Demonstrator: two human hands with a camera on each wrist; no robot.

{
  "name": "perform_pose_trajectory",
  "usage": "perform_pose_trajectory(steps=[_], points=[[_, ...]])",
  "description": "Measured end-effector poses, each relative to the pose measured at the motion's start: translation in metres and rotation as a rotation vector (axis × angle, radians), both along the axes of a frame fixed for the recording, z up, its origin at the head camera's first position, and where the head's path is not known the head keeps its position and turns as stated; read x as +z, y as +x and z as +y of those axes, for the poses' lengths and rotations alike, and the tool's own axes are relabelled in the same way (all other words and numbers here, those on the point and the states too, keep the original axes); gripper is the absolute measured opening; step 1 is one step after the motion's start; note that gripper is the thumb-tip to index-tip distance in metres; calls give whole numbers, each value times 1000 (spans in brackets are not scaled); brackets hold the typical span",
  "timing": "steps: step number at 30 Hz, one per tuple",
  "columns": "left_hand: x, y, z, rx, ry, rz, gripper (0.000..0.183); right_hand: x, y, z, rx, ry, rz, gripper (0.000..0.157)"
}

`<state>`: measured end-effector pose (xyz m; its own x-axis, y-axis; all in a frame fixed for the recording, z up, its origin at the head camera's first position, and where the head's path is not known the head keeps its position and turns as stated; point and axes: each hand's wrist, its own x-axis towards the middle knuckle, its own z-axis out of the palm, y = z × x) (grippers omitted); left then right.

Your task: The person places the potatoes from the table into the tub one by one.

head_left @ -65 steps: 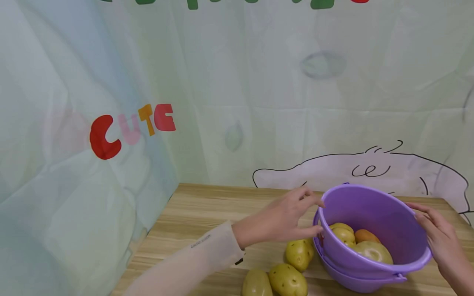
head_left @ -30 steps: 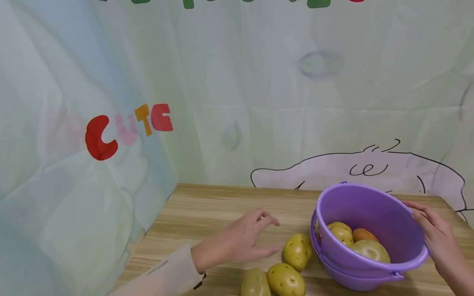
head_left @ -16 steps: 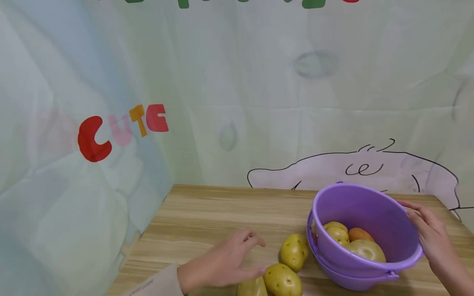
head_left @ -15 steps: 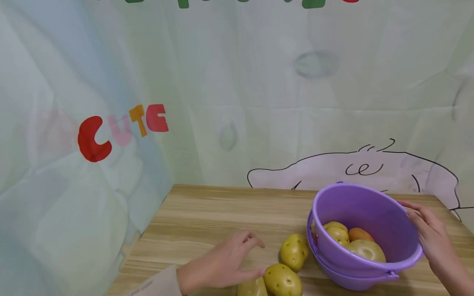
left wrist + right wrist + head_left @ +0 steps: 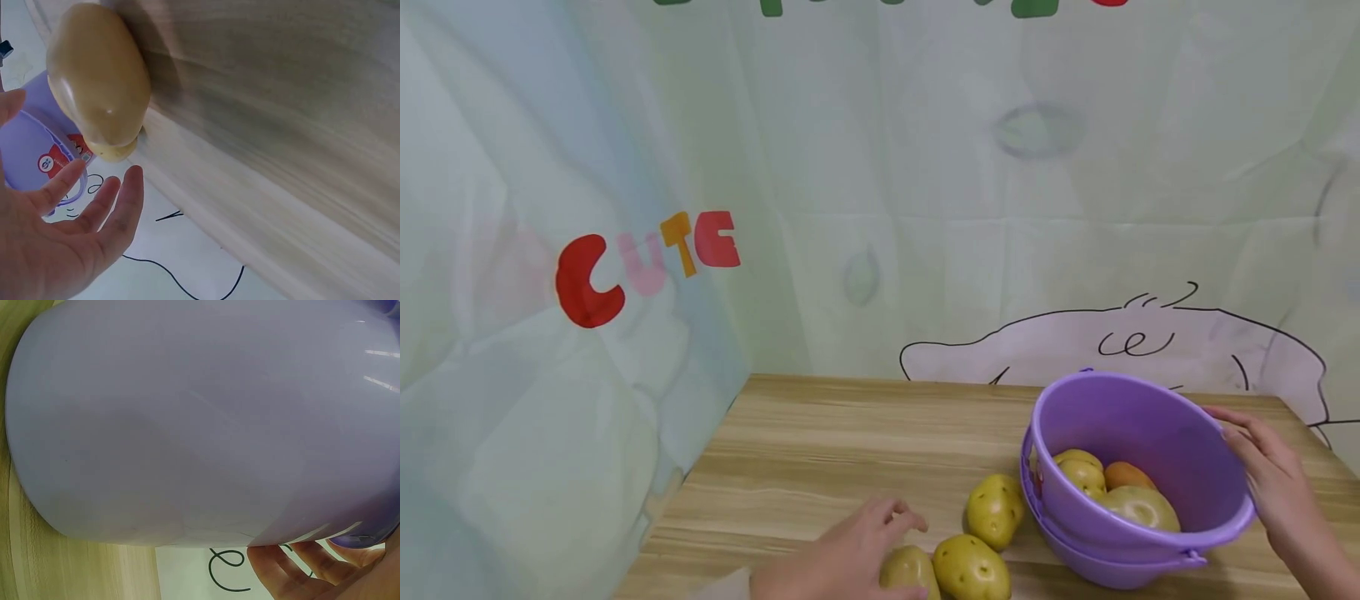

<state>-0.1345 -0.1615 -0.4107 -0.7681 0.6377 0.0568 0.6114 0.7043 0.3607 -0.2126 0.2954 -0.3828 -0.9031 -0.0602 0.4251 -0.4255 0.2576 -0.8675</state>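
A brownish potato [image 5: 910, 572] lies on the table at the front, with my left hand [image 5: 842, 558] just beside it. In the left wrist view that hand's fingers are spread and bent below the potato [image 5: 100, 75], with a gap to it. Two yellow potatoes [image 5: 972, 567] lie to the right. My right hand [image 5: 1285, 487] touches the right side of a purple bucket [image 5: 1157, 417] near its rim. From the right wrist its fingertips rest against the bucket's outer wall [image 5: 187, 425]; the thumb is hidden there. Inside are yellowish potatoes [image 5: 1082, 475], a pale rounder one [image 5: 1142, 508] and an orange piece [image 5: 1127, 476].
The wooden table [image 5: 850, 433] ends at a printed cloth backdrop [image 5: 887, 208] behind and at the left. The bucket's handle [image 5: 1028, 475] hangs down along its left side. A yellow potato [image 5: 995, 511] stands close to the bucket.
My left hand has left the bucket's rim and moved left and down to the brownish potato. The right hand has stayed at the bucket; the view has shifted slightly.
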Motion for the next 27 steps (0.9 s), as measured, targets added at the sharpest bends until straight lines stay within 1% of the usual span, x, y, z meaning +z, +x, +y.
perform_pose_trajectory(steps=[3,8,11,12,16,20,27], points=[[-4,1,0,-17,-12,-1,66,0,0,0,-8,10,5,31],[-7,4,-1,-54,-8,-25,74,-1,0,-1,34,-54,13,31],[-11,7,-2,-79,7,-17,72,-1,0,-1,46,-68,7,31],[-13,7,-3,-84,13,-15,70,-1,0,-1,39,-57,7,31],[-19,7,-2,-86,20,20,66,-1,0,-1,30,-46,5,31],[-24,7,-2,-87,15,41,65,0,0,-1,22,-43,2,30],[-29,5,-1,-119,16,77,59,0,1,0,13,-33,-13,31]])
